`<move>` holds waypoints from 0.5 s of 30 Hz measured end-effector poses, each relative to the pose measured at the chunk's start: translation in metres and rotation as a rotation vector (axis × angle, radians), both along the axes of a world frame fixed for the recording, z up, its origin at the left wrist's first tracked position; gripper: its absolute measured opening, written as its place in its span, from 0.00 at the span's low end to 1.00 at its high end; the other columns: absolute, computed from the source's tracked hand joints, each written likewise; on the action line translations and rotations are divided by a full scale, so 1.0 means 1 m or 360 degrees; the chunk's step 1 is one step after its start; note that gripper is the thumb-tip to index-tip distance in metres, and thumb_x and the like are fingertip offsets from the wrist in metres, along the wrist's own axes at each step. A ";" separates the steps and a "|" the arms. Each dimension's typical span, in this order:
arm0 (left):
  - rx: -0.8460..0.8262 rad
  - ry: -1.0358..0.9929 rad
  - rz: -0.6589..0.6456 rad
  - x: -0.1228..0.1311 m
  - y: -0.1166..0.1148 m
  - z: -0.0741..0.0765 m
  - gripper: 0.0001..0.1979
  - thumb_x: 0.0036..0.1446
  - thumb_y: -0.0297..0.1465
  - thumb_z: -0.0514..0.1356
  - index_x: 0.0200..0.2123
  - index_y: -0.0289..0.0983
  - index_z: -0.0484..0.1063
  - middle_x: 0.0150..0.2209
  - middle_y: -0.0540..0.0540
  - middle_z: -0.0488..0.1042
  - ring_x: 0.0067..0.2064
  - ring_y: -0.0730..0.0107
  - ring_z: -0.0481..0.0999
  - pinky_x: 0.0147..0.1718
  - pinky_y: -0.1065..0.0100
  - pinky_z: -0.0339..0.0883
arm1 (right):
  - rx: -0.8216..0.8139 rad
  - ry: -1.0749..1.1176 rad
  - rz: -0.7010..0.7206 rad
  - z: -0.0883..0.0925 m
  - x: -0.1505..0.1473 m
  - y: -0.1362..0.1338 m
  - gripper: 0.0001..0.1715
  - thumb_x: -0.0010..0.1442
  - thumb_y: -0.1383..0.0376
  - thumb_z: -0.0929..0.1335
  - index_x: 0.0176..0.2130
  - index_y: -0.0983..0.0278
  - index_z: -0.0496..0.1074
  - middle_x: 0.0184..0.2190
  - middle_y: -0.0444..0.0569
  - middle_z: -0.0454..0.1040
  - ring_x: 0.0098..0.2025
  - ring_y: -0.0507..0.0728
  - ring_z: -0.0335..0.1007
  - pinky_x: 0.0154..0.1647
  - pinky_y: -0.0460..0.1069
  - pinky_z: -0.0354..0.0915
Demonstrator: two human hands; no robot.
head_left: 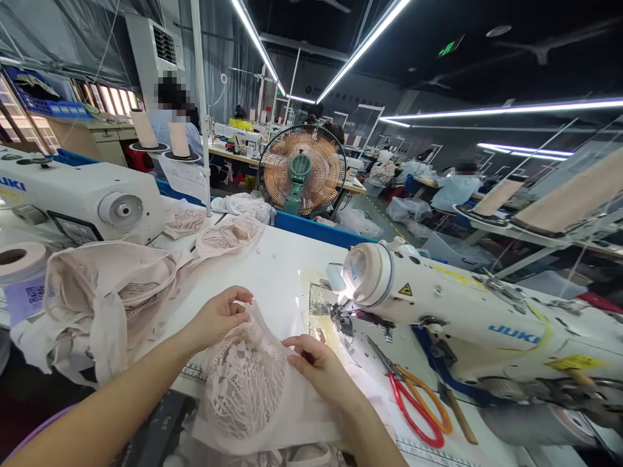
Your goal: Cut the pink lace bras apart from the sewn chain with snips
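A pale pink lace bra piece (243, 389) with a rounded cup hangs over the near edge of the white table. My left hand (220, 319) pinches its upper tip between thumb and fingers. On the right side edge of the same piece, my right hand (316, 366) has its thumb and fingers closed on the fabric. Just beyond my right hand is the lit needle area (335, 311) of a white sewing machine (457, 311). Scissors (413, 402) with one red and one orange handle lie to the right of that hand.
More pink bra pieces (107, 298) are heaped at the left, with others (228, 237) farther back. A second sewing machine (82, 198) stands at the left. Beyond the table is a large fan (300, 167). A wooden-handled tool (460, 415) lies beside the scissors. Other people sit farther off.
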State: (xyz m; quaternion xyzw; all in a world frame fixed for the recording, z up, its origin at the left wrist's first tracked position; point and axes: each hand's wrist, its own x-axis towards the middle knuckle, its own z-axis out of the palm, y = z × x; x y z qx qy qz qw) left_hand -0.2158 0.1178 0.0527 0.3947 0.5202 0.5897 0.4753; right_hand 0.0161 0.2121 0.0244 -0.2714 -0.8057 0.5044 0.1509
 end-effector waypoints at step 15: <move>-0.0262 0.0101 -0.0072 -0.004 0.002 -0.002 0.13 0.41 0.39 0.65 0.22 0.36 0.69 0.19 0.53 0.68 0.23 0.73 0.66 0.26 0.69 0.59 | 0.0046 -0.0029 -0.0004 0.010 0.007 -0.015 0.03 0.55 0.66 0.65 0.30 0.62 0.65 0.27 0.42 0.61 0.28 0.52 0.57 0.29 0.47 0.56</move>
